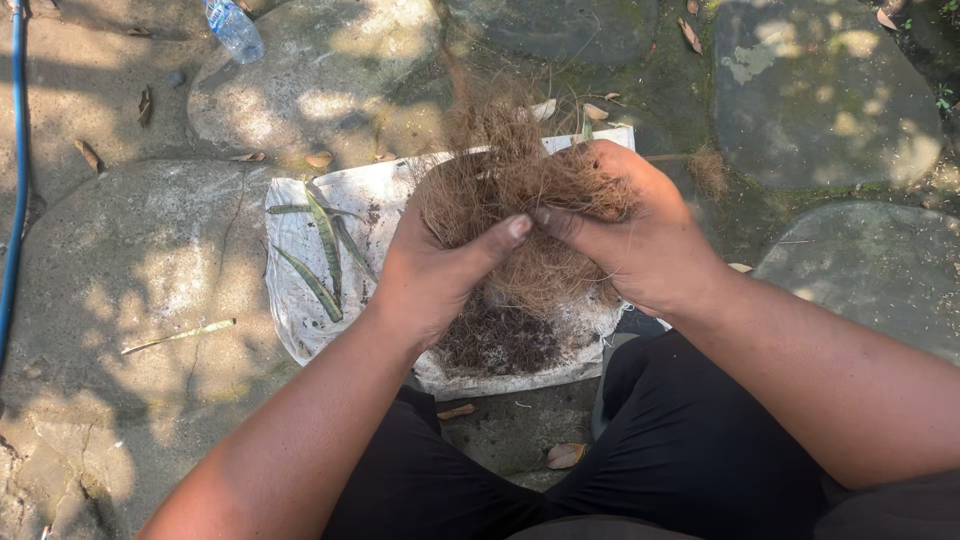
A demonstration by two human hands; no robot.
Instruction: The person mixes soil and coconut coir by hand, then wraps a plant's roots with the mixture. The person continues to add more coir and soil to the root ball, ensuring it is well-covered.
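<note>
Observed from the head view: a seated person works over a white sack point(300, 250) spread flat on stone paving point(130, 260). Both hands are closed on one clump of brown coconut fibre point(505, 175), held above the sack's middle.

Left hand point(435, 270): fingers wrapped into the near left side of the clump, thumb stretched across toward the other hand. Right hand point(640, 235): curled over the clump's right side, thumb tip almost meeting the left thumb. The grip reads as a two-sided clutch, the hands close together, as if teasing the fibre apart.

A pile of dark soil point(500, 340) lies on the sack directly below the hands. Several long green leaves point(320, 255) lie on the sack's left part, apart from the soil. A plastic bottle point(233, 28) lies well away at the top, and a blue hose point(18, 170) runs down the left edge.

Risks, as judged: loose strands already stray beyond the sack's far edge, so shed fibre and crumbs could land on the paving. A sharp tug could tear the clump unevenly or scatter soil toward the leaves.
</note>
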